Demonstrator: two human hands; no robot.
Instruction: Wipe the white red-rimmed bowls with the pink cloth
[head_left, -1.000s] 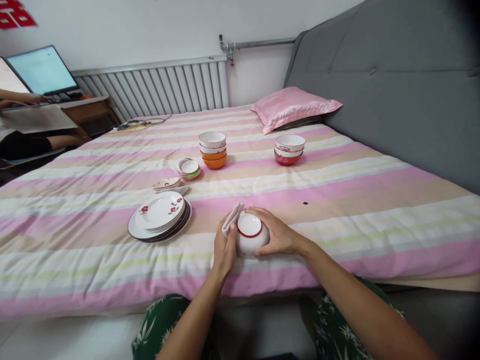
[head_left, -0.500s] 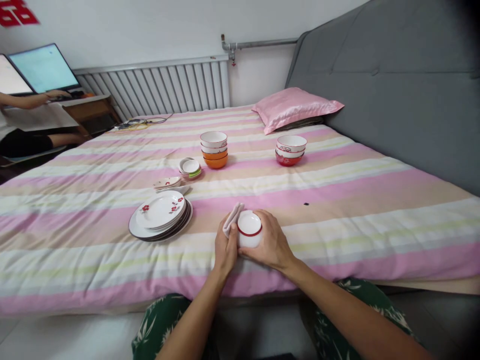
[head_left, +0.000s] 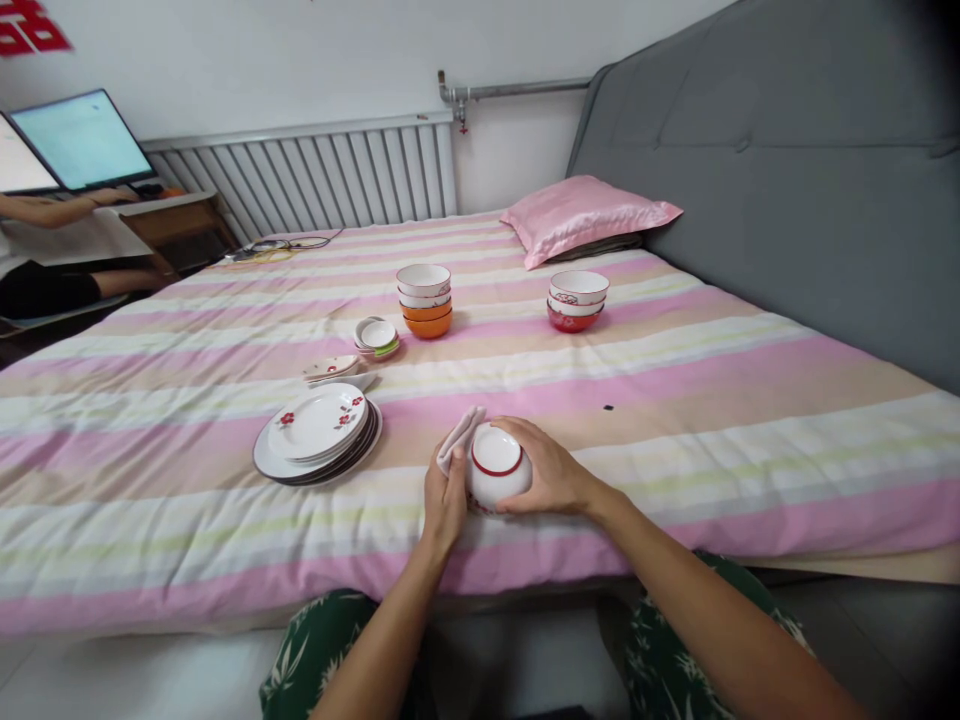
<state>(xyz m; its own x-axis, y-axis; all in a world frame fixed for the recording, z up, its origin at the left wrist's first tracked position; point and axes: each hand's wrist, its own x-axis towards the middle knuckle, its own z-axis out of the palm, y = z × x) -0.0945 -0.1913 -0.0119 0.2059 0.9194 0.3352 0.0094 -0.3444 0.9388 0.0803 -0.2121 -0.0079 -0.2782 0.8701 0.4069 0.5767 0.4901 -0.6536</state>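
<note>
Between my hands is a white bowl (head_left: 495, 484) with a red ring round its foot, its underside turned up toward me. My right hand (head_left: 551, 470) wraps the bowl's right side, thumb on the near wall and fingers behind. A folded pale cloth (head_left: 460, 440) is pinched in my left hand (head_left: 446, 498) and pressed to the bowl's left side. The bowl hides part of my left fingers. To the left of my hands lies a stack of plates (head_left: 319, 422), the top one white with red flowers.
Farther back on the striped bedspread (head_left: 697, 400) stand a stack of white and orange bowls (head_left: 425, 302), another bowl stack (head_left: 576, 302), small dishes (head_left: 377, 338) and a pink pillow (head_left: 589, 215). A person's arm (head_left: 56, 208) rests at a desk, far left.
The bowl has turned slightly in my hands, showing more of its near wall and a patterned rim. My right thumb has shifted right along the wall.
</note>
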